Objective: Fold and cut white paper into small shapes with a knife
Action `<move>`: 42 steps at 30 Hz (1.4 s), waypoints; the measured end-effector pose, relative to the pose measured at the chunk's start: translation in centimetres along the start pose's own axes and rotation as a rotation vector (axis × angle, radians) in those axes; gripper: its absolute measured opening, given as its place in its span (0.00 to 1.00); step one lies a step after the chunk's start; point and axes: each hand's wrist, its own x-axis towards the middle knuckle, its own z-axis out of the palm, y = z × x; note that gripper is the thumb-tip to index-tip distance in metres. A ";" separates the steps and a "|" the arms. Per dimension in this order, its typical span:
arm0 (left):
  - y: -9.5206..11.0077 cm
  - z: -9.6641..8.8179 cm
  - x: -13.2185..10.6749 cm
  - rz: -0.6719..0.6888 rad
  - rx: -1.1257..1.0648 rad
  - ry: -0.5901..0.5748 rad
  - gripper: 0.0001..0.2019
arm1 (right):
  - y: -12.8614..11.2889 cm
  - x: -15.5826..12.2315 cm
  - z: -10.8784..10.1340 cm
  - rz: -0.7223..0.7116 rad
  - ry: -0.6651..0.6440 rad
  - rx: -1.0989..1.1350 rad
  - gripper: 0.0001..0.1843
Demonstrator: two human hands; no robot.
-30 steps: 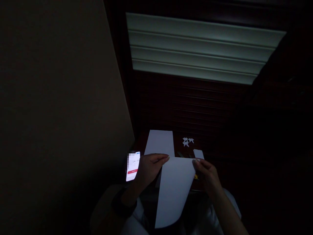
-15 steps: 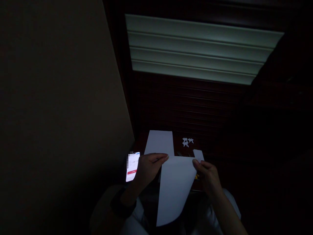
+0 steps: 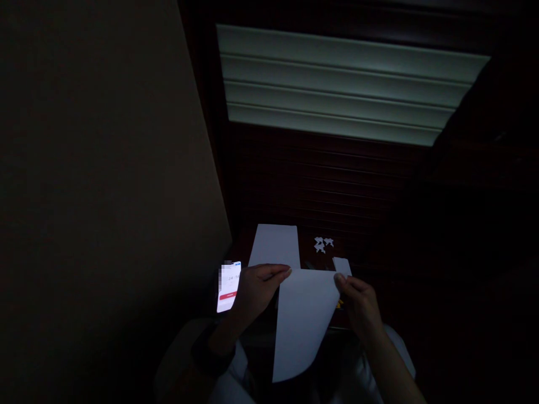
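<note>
Held sheet (image 3: 301, 325): near end's shifted slightly far & R vs 1 s ago. L hand (image 3: 257, 289) pinches its far edge at L, R hand (image 3: 362, 303) pinches far-R corner. Phone (image 3: 227, 304) L; white cutouts (image 3: 319, 247) far R.

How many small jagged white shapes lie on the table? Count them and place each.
3 visible, right of the flat sheet: the back-left shape, the right shape and the front shape. Being bunched together, they may hide others.

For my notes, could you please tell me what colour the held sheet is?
The held sheet is plain white, dimly lit, seen best in the head view.
</note>
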 end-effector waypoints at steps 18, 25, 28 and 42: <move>0.6 0.1 -0.2 0.082 0.039 0.019 0.06 | 0.2 0.0 -0.2 -0.033 0.078 -0.009 0.14; 0.4 0.0 -0.3 0.076 0.071 0.033 0.06 | 0.4 -0.1 -0.1 -0.012 0.047 -0.046 0.13; 0.2 0.0 -0.2 0.051 0.053 0.036 0.06 | 0.3 -0.1 -0.3 -0.008 0.061 -0.010 0.11; -0.5 0.3 -0.3 -0.137 -0.165 -0.050 0.08 | 0.4 -0.3 -0.5 -0.023 0.073 0.014 0.09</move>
